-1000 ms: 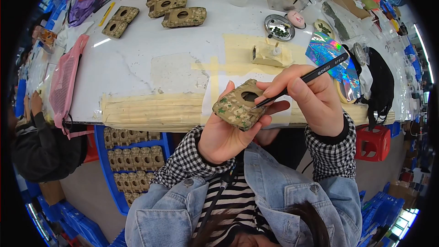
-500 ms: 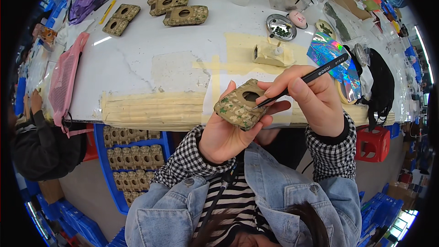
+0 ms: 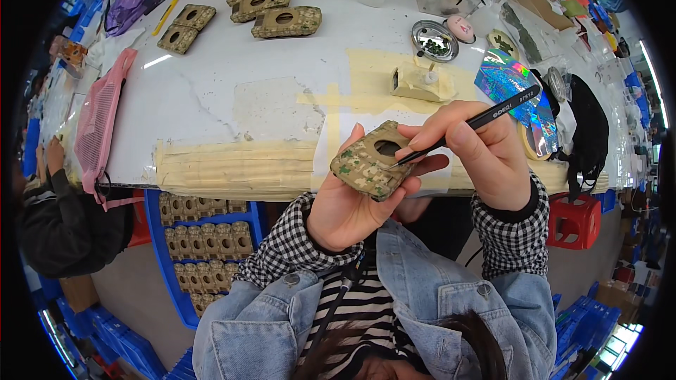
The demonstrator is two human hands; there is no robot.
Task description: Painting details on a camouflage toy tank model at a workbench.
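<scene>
My left hand (image 3: 346,212) holds a camouflage-patterned toy tank hull (image 3: 360,171) from below, with fingers and thumb around its edges. A round opening shows in the hull's upper face. In my right hand (image 3: 489,155) is a pair of black tweezers (image 3: 486,115), gripped between thumb and fingers like a pen. Their points meet the hull's surface just below the round opening. Whether anything tiny sits between the points I cannot make out. The right fingers also rest near the hull's right edge.
Several similar hulls (image 3: 287,22) lie at the table's back left. A round metal dish (image 3: 445,51) with small dark green pieces stands beyond my right hand, near a tape-covered block (image 3: 408,83). A blue tray (image 3: 253,222) of hulls sits below the table edge. A person works at far left.
The tweezers have tilted very slightly, their back end shifting a little right and down. The hull and my left hand stay practically in place.
</scene>
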